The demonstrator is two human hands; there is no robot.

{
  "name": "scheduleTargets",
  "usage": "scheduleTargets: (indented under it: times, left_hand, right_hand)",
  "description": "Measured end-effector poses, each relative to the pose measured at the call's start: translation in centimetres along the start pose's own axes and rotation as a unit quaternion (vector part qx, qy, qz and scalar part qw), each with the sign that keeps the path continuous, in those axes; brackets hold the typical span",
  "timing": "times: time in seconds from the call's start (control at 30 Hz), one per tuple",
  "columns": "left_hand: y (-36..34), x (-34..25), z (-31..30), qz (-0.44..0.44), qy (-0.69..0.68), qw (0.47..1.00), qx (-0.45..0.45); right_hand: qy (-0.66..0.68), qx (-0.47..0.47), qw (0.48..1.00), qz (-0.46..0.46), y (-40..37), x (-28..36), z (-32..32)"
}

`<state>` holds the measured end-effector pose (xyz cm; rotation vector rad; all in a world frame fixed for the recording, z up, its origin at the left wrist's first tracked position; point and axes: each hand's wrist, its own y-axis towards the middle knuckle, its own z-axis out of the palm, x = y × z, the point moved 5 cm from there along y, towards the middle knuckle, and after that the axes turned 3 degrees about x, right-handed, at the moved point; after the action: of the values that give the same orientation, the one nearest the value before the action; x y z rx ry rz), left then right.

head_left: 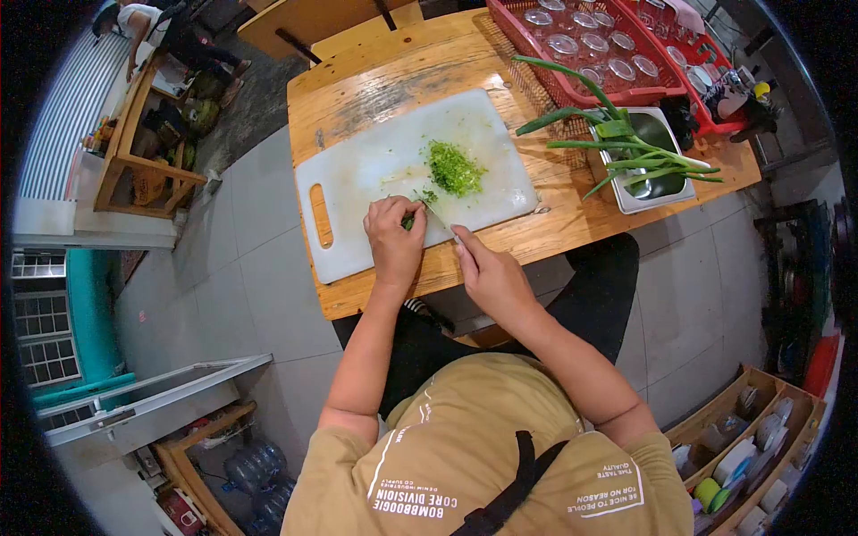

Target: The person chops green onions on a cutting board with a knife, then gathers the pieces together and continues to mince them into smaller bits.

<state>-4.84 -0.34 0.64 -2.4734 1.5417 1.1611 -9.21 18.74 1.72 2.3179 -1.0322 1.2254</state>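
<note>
My left hand [394,234] is closed on a small dark-green bunch of green onion [407,221], pressed down near the front edge of a white cutting board [357,183]. My right hand [493,279] grips the handle of a knife [440,218]. Its blade points up and left, right beside the left fingertips. A few freshly cut bits lie by the blade tip. Farther up the board sits a loose pile of finely chopped green onion [456,169], with scraps scattered around it. My left fingers partly hide the bunch.
The board rests on a wooden table [393,71]. To the right, long green onions [635,147] lie across a metal container [661,192]. Behind it stands a red crate [617,94] of upturned glasses. A person [147,27] bends over a counter at the far left.
</note>
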Motion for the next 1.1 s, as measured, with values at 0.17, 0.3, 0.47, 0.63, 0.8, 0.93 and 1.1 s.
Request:
scheduleTargets:
  times: [0.17, 0.3, 0.47, 0.63, 0.8, 0.93, 1.1]
  left_hand:
    - [0.0, 0.2, -0.1, 0.002, 0.005, 1.0, -0.014]
    - [-0.2, 0.3, 0.2, 0.006, 0.012, 1.0, -0.014]
    - [-0.3, 0.4, 0.3, 0.007, 0.011, 1.0, -0.022]
    - [-0.2, 0.6, 0.3, 0.002, 0.014, 1.0, -0.013]
    - [-0.3, 0.4, 0.1, 0.016, 0.02, 1.0, -0.019]
    - [-0.6, -0.4, -0.2, 0.049, 0.037, 0.998, -0.028]
    - [-0.4, -1.2, -0.8, 0.064, 0.054, 0.996, -0.016]
  right_hand:
    - [0.067, -0.035, 0.997, -0.007, 0.0, -0.3, -0.5]
    - [0.089, -0.009, 0.996, 0.022, -0.7, 0.0, -1.4]
    - [0.097, 0.02, 0.995, 0.025, -1.0, 0.2, -0.9]
    - [0.069, 0.012, 0.998, 0.003, 0.1, -0.3, 0.0]
    - [0.005, -0.009, 1.0, -0.025, -0.2, -0.2, 0.2]
    - [-0.027, 0.0, 1.0, -0.008, -0.6, 0.1, 0.3]
    - [-0.032, -0.023, 0.998, -0.038, 0.4, 0.0, 0.5]
